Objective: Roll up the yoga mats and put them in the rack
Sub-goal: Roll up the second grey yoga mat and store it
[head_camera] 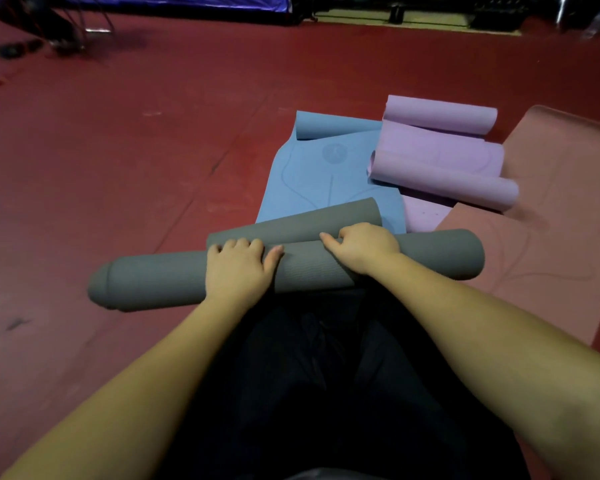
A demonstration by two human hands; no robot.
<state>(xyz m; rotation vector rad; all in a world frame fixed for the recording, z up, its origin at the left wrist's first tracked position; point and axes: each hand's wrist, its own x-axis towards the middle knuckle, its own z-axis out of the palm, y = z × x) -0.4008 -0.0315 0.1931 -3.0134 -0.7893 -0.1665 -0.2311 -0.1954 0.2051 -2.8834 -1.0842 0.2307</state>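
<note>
Head view, item one: grey mat (291, 268), nearly rolled, lying across the red floor (118, 150) before our knees. Left hand (238, 271) and right hand (364, 247) curl over it, clamping the roll against unwinding.

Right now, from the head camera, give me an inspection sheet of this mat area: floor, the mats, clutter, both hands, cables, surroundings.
Surface: red floor, scuffed, with seam lines.
Job's things: grey mat mostly rolled, its loose end still unrolled; blue mat flat with its far end curled; purple mat loosely curled at both ends; salmon mat flat at right. Rack: nothing seen.
Clutter: small dark items on the floor, far left, too blurred to identify.
Hands: left hand and right hand both curl over the grey roll.
Cables: nothing seen.
Surroundings: blue tarp and dark equipment along the far edge.
</note>
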